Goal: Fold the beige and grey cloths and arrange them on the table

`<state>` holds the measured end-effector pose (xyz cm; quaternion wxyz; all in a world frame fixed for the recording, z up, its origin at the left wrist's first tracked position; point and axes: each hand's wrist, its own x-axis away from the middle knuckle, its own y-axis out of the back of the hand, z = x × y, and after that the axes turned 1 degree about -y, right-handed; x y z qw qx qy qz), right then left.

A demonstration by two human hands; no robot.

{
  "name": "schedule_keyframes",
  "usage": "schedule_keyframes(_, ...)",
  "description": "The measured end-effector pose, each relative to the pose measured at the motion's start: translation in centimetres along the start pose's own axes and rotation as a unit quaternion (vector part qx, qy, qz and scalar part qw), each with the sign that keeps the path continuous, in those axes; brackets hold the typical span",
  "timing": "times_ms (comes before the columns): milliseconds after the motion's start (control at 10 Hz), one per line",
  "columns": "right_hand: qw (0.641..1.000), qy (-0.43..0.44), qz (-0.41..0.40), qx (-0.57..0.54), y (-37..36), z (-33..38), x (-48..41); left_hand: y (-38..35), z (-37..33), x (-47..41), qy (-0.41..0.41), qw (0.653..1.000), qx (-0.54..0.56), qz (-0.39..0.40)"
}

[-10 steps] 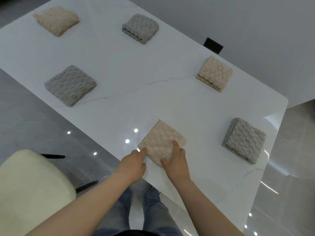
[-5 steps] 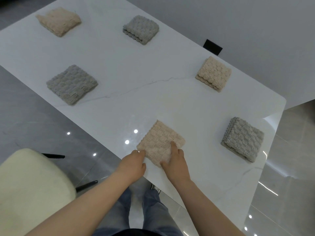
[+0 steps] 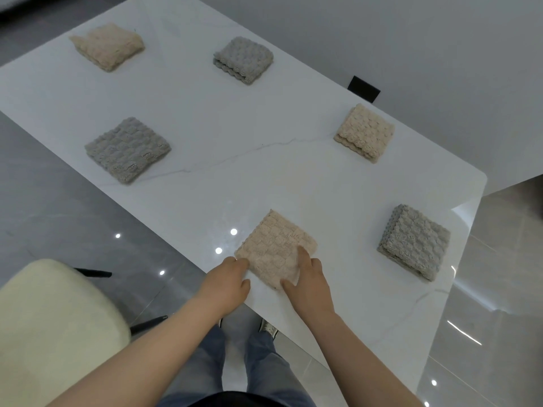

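Observation:
Several folded cloths lie spread over the white marble table. A folded beige cloth sits near the front edge. My left hand touches its left corner with loosely curled fingers. My right hand rests on its near right side, forefinger laid flat on top. Other folded cloths: beige at far left, grey at the back, grey at left, beige at right, grey at near right.
A cream padded chair stands at the lower left beside the table. A black wall socket sits behind the table. The grey floor tiles reflect ceiling lights. My legs in jeans and shoes show below the table edge.
Both hands stay on the near beige cloth. They and the cloth have barely shifted; the view has moved slightly.

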<state>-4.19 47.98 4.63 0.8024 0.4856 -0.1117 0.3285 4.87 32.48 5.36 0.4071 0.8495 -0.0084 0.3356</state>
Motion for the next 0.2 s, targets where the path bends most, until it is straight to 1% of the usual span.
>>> schedule_keyframes(200, 1.000, 0.011, -0.022, 0.019, 2.1, -0.1, 1.0, 1.5, -0.1, 1.3, -0.008, 0.999, 0.026, -0.038)
